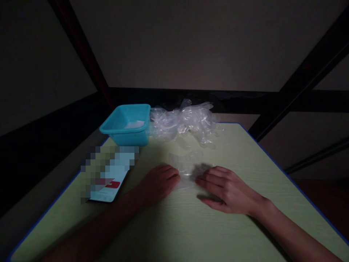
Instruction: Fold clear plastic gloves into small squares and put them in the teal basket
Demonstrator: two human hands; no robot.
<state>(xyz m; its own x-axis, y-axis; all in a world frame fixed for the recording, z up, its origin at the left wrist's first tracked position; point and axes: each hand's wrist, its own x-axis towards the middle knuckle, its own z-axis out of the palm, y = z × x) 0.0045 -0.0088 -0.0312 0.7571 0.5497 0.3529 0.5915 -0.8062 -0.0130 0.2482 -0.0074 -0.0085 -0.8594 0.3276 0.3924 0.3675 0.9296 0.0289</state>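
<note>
A thin, clear plastic glove (187,165) lies flat on the table between my two hands, though its outline is hard to make out. My left hand (160,183) is at its left edge, fingers curled together on the film and thumb hidden. At the right edge, my right hand (226,189) rests with fingers stretched toward the plastic and thumb apart below them. Beyond both hands is a crumpled heap of clear plastic gloves (191,118), with some finger shapes showing.
A blue plastic basket (128,136) with something white inside stands at the back left, touching the heap. In front of it lies a phone (109,194), partly blurred out. The pale table (177,233) has a blue edge. Dark bars and a wall surround it.
</note>
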